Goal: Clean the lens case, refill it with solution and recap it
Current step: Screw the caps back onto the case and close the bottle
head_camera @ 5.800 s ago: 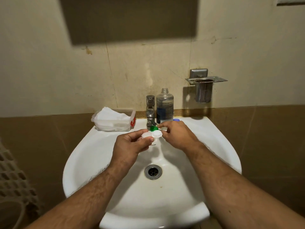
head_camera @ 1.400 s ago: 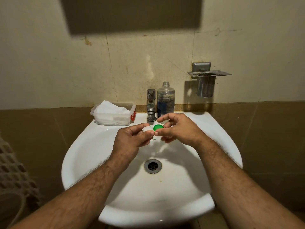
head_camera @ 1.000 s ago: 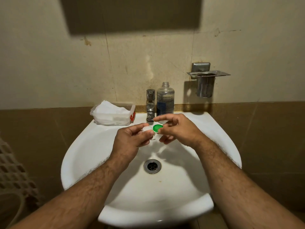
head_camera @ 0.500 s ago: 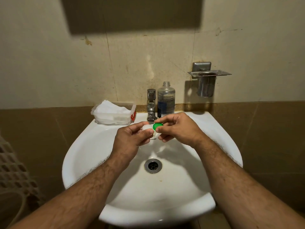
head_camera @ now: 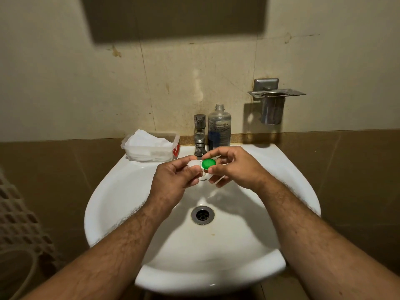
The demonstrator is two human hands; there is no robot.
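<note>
I hold a small white lens case [head_camera: 193,164] over the white sink [head_camera: 121,191], just in front of the tap. My left hand [head_camera: 173,180] pinches its left, white-capped end between thumb and fingers. My right hand [head_camera: 233,167] pinches the green cap [head_camera: 208,163] that sits on the case's right well, thumb below and forefinger above. The open solution bottle [head_camera: 219,126], clear with a dark label and no cap, stands on the sink ledge behind my hands, to the right of the tap.
A chrome tap [head_camera: 200,135] stands at the back centre of the sink. A clear plastic box of white tissues [head_camera: 149,146] rests on the ledge at the left. A steel cup holder [head_camera: 273,105] hangs on the wall at the right. The drain [head_camera: 202,215] lies below my hands.
The green cap went from beside the case onto its right well. Over the last second my right fingers shift around the cap; the left hand and the case stay put.
</note>
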